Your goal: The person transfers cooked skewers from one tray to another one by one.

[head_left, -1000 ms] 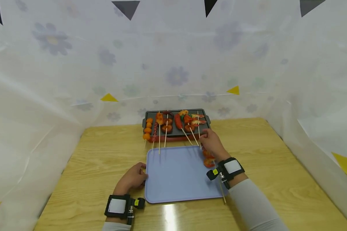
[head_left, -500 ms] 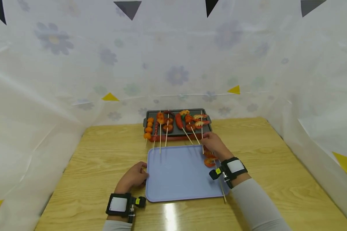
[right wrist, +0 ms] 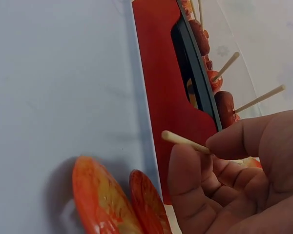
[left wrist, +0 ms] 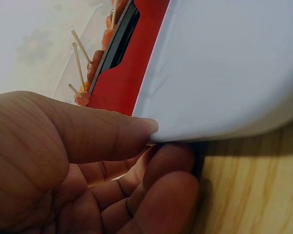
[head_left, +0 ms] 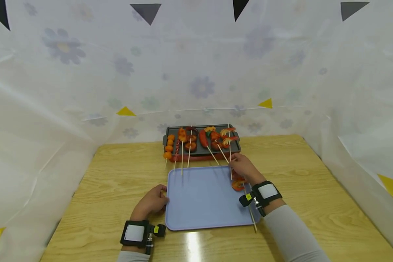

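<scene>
My left hand (head_left: 152, 200) pinches the left rim of a pale lilac tray (head_left: 199, 196). In the left wrist view its thumb (left wrist: 132, 129) lies on the tray's top and curled fingers sit beneath the edge. My right hand (head_left: 245, 169), over the tray's far right corner, pinches the bare stick (right wrist: 185, 141) of a shrimp skewer (head_left: 229, 141) between thumb and forefinger. The shrimp end lies at the right side of a black grill plate (head_left: 204, 150). Another shrimp skewer (head_left: 238, 185) lies on the tray's right side, partly hidden under my right hand and wrist.
Several other skewers lie on the grill: orange balls (head_left: 168, 148), a sausage (head_left: 203, 139), mushroom slices (head_left: 190, 146). Their sticks overhang the red grill base (right wrist: 161, 73) toward the tray. A wooden table (head_left: 118, 174) carries everything, with a white patterned sheet (head_left: 199, 72) behind.
My right hand has moved slightly right and toward me, and the shrimp skewer on the grill has shifted with it. My left hand keeps its hold on the tray.
</scene>
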A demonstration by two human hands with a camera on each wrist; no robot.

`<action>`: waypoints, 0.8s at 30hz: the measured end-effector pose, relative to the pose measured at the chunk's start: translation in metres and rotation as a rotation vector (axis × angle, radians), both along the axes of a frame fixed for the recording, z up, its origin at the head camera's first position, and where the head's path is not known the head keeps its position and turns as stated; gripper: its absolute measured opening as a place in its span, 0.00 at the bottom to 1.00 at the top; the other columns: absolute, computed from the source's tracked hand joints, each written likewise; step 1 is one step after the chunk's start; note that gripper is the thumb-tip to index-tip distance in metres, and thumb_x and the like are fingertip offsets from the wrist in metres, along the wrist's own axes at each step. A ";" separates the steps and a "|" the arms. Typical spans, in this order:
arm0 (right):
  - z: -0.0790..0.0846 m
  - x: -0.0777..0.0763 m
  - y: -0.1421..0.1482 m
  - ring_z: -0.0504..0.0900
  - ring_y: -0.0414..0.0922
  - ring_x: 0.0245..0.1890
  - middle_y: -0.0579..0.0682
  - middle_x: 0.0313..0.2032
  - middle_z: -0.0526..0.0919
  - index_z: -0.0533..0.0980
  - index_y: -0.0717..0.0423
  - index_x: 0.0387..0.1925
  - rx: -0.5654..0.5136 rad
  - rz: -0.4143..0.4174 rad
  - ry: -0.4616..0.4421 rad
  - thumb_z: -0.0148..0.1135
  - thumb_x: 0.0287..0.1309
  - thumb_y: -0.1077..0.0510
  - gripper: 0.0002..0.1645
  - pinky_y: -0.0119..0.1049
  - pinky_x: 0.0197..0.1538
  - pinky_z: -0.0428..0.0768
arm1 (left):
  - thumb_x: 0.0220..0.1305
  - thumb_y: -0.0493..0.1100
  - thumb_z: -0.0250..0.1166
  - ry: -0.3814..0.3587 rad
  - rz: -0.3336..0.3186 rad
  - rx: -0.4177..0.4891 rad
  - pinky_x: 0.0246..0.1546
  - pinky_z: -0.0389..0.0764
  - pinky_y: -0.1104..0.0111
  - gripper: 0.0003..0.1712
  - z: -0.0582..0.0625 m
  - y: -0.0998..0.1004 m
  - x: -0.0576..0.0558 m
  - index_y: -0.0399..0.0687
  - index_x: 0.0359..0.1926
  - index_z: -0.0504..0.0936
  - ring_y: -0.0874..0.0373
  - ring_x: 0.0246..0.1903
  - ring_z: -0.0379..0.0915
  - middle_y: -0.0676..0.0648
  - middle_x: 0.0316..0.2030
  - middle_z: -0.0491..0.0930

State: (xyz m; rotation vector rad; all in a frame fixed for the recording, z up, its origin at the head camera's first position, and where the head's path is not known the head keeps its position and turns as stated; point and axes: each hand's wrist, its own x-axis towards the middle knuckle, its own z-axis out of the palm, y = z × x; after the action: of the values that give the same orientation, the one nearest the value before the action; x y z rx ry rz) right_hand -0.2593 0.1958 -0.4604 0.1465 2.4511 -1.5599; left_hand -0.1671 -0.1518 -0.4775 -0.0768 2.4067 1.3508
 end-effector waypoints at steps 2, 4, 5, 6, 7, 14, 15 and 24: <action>-0.001 0.000 0.001 0.76 0.46 0.21 0.59 0.35 0.74 0.69 0.62 0.47 -0.006 0.005 0.000 0.52 0.68 0.60 0.10 0.40 0.27 0.79 | 0.66 0.31 0.59 0.002 -0.001 0.002 0.23 0.76 0.64 0.23 0.000 0.000 0.000 0.32 0.61 0.68 0.53 0.24 0.73 0.43 0.28 0.74; -0.001 0.000 0.002 0.76 0.46 0.21 0.60 0.33 0.75 0.69 0.62 0.47 -0.006 0.018 0.003 0.53 0.68 0.61 0.10 0.40 0.27 0.79 | 0.65 0.31 0.59 0.010 -0.004 -0.004 0.23 0.77 0.64 0.23 0.000 0.000 0.000 0.32 0.61 0.68 0.53 0.24 0.74 0.43 0.28 0.75; -0.001 0.000 0.003 0.76 0.46 0.21 0.60 0.33 0.75 0.69 0.61 0.47 -0.008 0.019 0.003 0.54 0.67 0.61 0.10 0.40 0.27 0.79 | 0.65 0.31 0.59 0.012 -0.005 -0.007 0.23 0.77 0.64 0.23 0.000 0.000 0.000 0.31 0.61 0.68 0.53 0.24 0.74 0.43 0.28 0.75; -0.002 0.000 0.003 0.76 0.46 0.21 0.61 0.34 0.75 0.69 0.61 0.46 -0.011 0.023 0.005 0.54 0.67 0.61 0.09 0.40 0.27 0.79 | 0.65 0.31 0.59 0.015 -0.006 -0.013 0.23 0.77 0.64 0.23 -0.001 0.000 0.000 0.31 0.61 0.68 0.53 0.24 0.74 0.43 0.28 0.75; -0.002 0.000 0.004 0.77 0.46 0.22 0.61 0.35 0.75 0.69 0.62 0.46 -0.012 0.028 0.010 0.53 0.67 0.61 0.09 0.40 0.27 0.79 | 0.65 0.31 0.59 0.018 -0.006 -0.018 0.23 0.77 0.64 0.23 -0.001 0.000 -0.001 0.31 0.60 0.68 0.53 0.24 0.74 0.43 0.28 0.75; 0.000 -0.001 0.004 0.81 0.49 0.27 0.62 0.40 0.75 0.71 0.60 0.42 0.019 0.022 0.022 0.52 0.69 0.60 0.07 0.40 0.28 0.79 | 0.66 0.31 0.59 0.019 -0.008 -0.024 0.24 0.77 0.64 0.23 -0.002 -0.002 -0.002 0.32 0.61 0.68 0.53 0.24 0.75 0.43 0.29 0.75; 0.001 -0.001 0.004 0.81 0.49 0.27 0.62 0.39 0.75 0.71 0.60 0.42 0.025 0.023 0.023 0.51 0.69 0.59 0.07 0.40 0.29 0.79 | 0.66 0.31 0.59 0.018 -0.007 -0.023 0.24 0.77 0.64 0.23 -0.002 -0.003 -0.002 0.32 0.61 0.68 0.53 0.24 0.75 0.43 0.29 0.75; 0.000 -0.001 0.006 0.75 0.46 0.27 0.54 0.34 0.74 0.75 0.60 0.39 0.123 0.027 0.091 0.54 0.70 0.57 0.10 0.37 0.29 0.73 | 0.66 0.31 0.59 0.017 -0.007 -0.029 0.24 0.77 0.64 0.23 0.000 -0.002 -0.001 0.32 0.60 0.69 0.54 0.24 0.74 0.43 0.29 0.75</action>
State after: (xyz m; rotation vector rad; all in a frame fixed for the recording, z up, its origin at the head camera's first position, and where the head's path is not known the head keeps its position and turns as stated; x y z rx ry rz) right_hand -0.2600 0.2023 -0.4604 0.0644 2.6082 -1.4356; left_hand -0.1679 -0.1533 -0.4771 -0.0647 2.4381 1.3188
